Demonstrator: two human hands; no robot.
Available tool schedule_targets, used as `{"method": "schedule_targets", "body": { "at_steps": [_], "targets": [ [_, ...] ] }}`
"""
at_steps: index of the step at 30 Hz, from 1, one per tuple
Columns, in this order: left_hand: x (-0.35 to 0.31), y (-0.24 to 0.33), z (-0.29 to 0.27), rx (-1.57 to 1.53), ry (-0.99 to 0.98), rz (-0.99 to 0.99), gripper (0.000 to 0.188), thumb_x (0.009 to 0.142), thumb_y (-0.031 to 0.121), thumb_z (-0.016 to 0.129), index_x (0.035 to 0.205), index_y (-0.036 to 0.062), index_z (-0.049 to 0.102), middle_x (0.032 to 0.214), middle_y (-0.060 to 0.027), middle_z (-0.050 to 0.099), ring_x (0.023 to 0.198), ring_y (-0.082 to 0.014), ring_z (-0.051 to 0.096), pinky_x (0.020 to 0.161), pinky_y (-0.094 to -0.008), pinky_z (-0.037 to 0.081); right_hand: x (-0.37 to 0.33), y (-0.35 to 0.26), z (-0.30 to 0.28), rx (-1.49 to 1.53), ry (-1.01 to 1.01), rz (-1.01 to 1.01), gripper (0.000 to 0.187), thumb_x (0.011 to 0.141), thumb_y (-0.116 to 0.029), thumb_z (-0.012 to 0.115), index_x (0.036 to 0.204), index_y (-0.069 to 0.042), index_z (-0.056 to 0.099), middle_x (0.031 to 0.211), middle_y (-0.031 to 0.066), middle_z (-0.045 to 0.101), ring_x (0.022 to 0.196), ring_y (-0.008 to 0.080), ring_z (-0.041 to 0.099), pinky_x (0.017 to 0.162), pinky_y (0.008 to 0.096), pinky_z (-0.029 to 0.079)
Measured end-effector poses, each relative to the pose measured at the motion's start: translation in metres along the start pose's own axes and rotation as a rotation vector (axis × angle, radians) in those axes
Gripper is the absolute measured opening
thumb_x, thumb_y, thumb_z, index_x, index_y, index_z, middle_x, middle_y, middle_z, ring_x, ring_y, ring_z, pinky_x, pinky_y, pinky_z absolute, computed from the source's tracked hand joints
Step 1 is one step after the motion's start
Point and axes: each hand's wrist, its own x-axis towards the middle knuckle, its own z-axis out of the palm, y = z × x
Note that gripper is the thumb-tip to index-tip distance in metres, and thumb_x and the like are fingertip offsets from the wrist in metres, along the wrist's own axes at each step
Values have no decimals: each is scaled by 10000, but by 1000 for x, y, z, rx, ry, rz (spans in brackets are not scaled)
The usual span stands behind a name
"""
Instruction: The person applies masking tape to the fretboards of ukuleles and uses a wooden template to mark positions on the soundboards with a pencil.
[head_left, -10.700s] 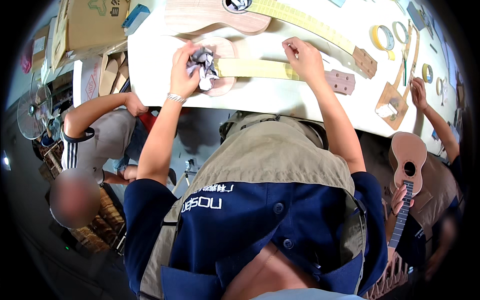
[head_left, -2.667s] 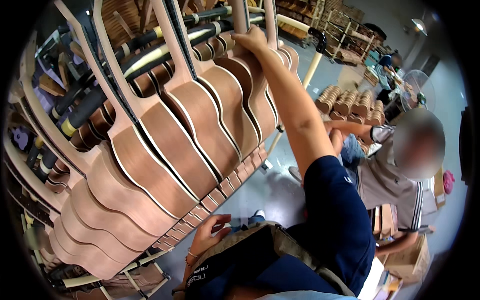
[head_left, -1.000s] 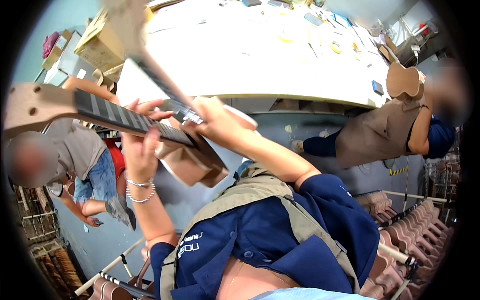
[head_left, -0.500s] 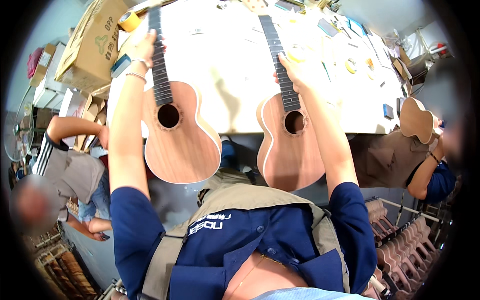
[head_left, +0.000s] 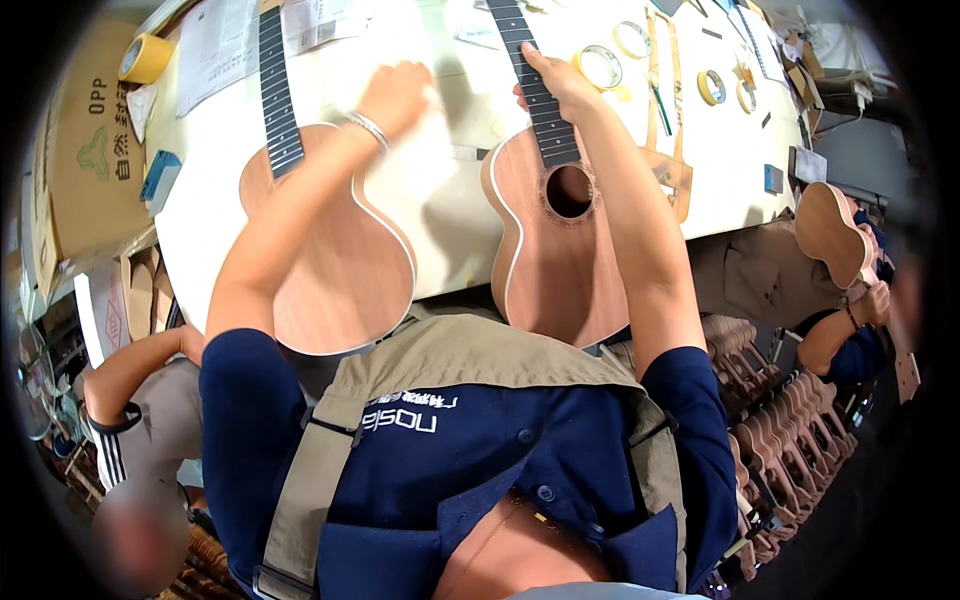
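Note:
My right hand (head_left: 562, 84) is wrapped round the dark fretted neck of the right ukulele (head_left: 545, 270), thumb on the fretboard. That ukulele has a bare pale-brown wooden body with white edging and a round soundhole. The left ukulele (head_left: 345, 265), of the same kind, lies partly on the table, its lower body reaching past the near edge. My left forearm crosses above it and hides its soundhole. My left hand (head_left: 397, 98) is off its neck, over the table between the two instruments. Motion smears the left fingers, so how far they are closed is unclear.
The pale worktable (head_left: 440, 170) holds yellow tape rolls (head_left: 600, 68), paper sheets (head_left: 220, 55) and a blue block (head_left: 160, 178). A cardboard box (head_left: 90, 150) stands at left. One person sits at left; another at right holds a ukulele body (head_left: 833, 235). Several instrument bodies (head_left: 790, 430) hang on a rack.
My left hand has let go of the left ukulele's neck and moved right. That ukulele now rests on the table. My right hand keeps its grip on the other neck.

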Motion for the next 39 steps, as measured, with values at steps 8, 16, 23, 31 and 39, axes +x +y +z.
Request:
{"method": "schedule_targets", "body": {
  "at_steps": [8,16,23,31,39],
  "targets": [
    [-7,18,24,-228,-528,-603,297,768,205,695,877,-37,560,797,-177,632,637,-246,655,532,-374,516,50,2,13,14,-73,-15,530,944,-455,477,1030,62,555,755,148,626,587,191,614,544,306,524],
    [10,-15,-7,85,-176,-963,516,788,339,717,1055,-40,491,809,-179,655,682,-274,669,543,-371,528,39,-4,-17,-411,284,-510,415,915,-350,507,978,37,642,1006,273,618,982,408,577,864,432,446],
    [-10,101,-27,-142,-136,-811,546,817,445,654,1175,56,518,757,-85,636,691,-265,623,637,-375,485,46,105,-224,-1277,861,-408,309,904,-207,482,1150,-27,536,875,149,638,790,363,582,696,422,478],
    [-57,182,-34,-325,57,-1032,460,835,215,675,1215,13,512,776,-48,624,668,-133,585,642,-285,486,-23,137,-278,-406,244,-482,458,881,-321,530,1258,-62,503,957,86,679,987,289,608,910,403,433],
    [-59,213,-11,-424,57,-1032,462,852,235,657,1233,29,497,823,-89,636,760,-173,630,704,-300,505,-62,195,-299,-856,191,-886,638,596,-178,844,1159,-61,567,1038,69,627,1017,278,572,1027,494,342]
  ]
}}
